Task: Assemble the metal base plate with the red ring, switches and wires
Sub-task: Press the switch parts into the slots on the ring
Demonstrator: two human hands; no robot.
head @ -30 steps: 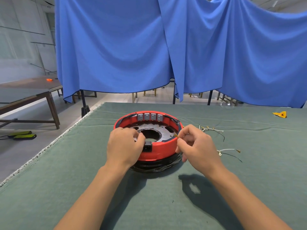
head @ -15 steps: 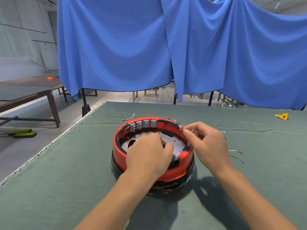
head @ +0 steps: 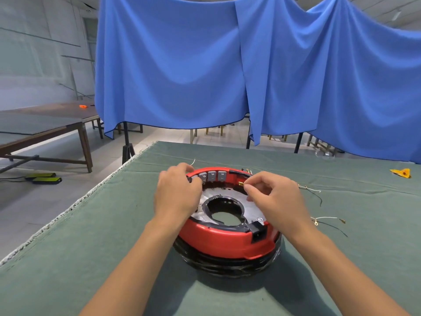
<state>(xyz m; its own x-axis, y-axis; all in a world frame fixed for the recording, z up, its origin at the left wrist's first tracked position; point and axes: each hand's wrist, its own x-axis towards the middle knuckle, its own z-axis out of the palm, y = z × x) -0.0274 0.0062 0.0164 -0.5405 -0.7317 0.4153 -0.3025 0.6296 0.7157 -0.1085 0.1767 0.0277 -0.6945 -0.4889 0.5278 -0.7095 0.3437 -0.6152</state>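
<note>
Nearest me, the red ring (head: 218, 241) sits on a black base (head: 227, 266) in the middle of the green-covered table (head: 68, 258), with one black socket (head: 258, 234) set in its near right rim. Inside it lies the metal base plate (head: 252, 212), one large hole through its centre. My left hand (head: 176, 193) rests over the ring's left side, fingers curled onto the far left rim — three grey switches (head: 211, 176) show just beside them. My right hand (head: 276, 198) pinches one brass wire terminal (head: 241, 184) between thumb and forefinger, over the far right of the plate. Two loose wires (head: 328, 221) lie toward the table's right edge; one yellow scrap (head: 401, 172) lies near the far right corner. Beyond hang blue curtains (head: 182, 65).
</note>
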